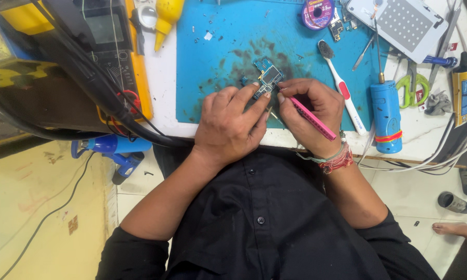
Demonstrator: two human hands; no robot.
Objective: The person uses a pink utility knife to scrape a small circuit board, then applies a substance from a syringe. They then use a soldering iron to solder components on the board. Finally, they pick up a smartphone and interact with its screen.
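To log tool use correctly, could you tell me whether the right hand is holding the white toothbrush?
No, the right hand holds a pink tool, while the white toothbrush lies untouched on the blue mat.

Light: bright, even, from overhead onto the blue mat [218, 46].
Shadows: soft, short, under both hands just below the mat's centre.
Glare: pale sheen right of the mat.
Focus: sharp mid-mat; softer, bowed towards frame corners.

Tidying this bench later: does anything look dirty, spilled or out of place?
Yes. The blue work mat has dark smudges and small scattered bits around the circuit board. A toothbrush with blackened bristles lies beside it.
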